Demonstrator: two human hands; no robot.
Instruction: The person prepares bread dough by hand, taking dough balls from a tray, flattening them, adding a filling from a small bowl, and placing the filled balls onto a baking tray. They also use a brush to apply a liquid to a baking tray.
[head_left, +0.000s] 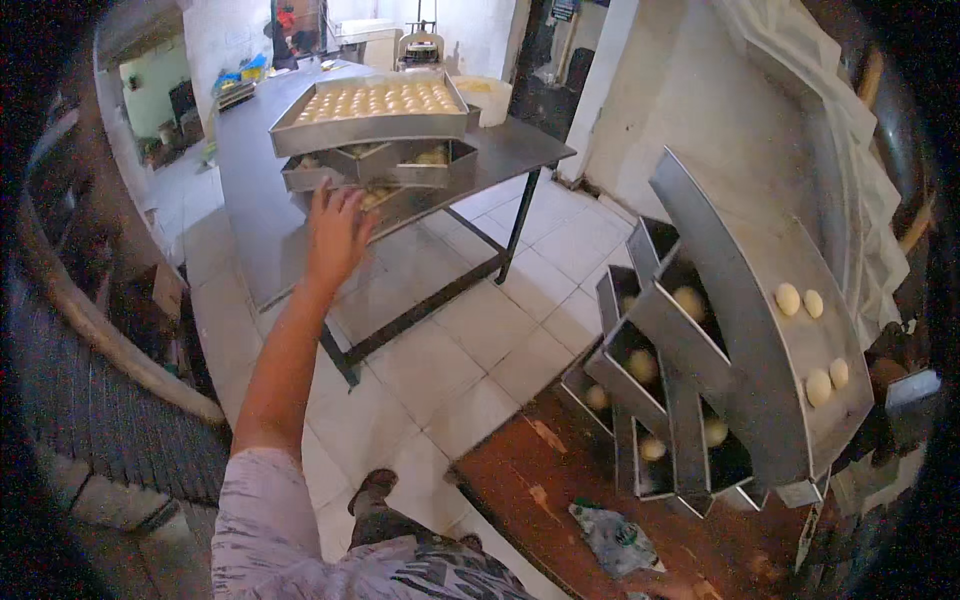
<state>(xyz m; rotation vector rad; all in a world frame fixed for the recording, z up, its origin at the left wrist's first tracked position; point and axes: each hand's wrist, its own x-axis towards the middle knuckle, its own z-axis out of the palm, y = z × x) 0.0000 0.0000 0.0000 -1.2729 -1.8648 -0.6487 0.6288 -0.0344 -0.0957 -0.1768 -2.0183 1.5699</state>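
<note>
My left hand (pixel 340 235) reaches forward with its fingers apart, holding nothing I can see. Its fingertips are at the front of a stack of metal trays on the table; whether they touch the metal I cannot tell. The top tray (pixel 375 131) carries rows of pale dough balls (pixel 380 98). Below it, a lower tray (pixel 420 176) sits turned at an angle, with more dough partly hidden inside. My right hand does not show.
The steel table (pixel 255 200) stands on a tiled floor (pixel 470 335). At right, crisscrossed metal trays (pixel 740 330) with a few dough balls (pixel 788 299) rest on a reddish-brown surface (pixel 530 480), beside a crumpled plastic bag (pixel 615 540). A white tub (pixel 487 100) stands behind the stack.
</note>
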